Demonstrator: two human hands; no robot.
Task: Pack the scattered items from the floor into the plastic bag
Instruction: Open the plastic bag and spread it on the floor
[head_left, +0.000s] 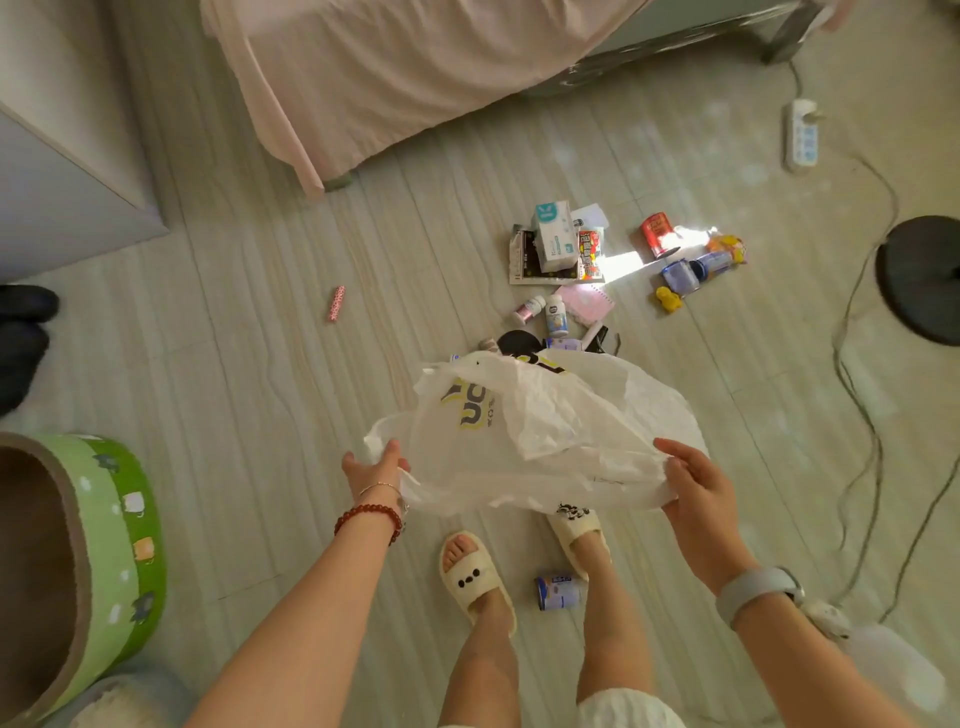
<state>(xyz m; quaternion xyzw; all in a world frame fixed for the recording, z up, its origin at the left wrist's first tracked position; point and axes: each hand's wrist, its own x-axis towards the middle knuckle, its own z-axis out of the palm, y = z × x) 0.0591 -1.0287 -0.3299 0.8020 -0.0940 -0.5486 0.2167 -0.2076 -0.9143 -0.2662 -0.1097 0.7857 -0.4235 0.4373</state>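
Hands hold a white plastic bag (545, 436) in the air above the floor (260, 364): the left hand (371, 467) pinches its left edge, the right hand (696, 488) grips its right edge. Scattered items lie beyond it, among them a tissue pack (555, 236), a red can (657, 234) and a blue cup (680, 275); a small can (558, 592) rests between the slippers (475, 577).

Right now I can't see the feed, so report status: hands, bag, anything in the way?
Left hand and right hand both gripping plastic bag, held above floor. Items scattered beyond it. Blue can by the feet.
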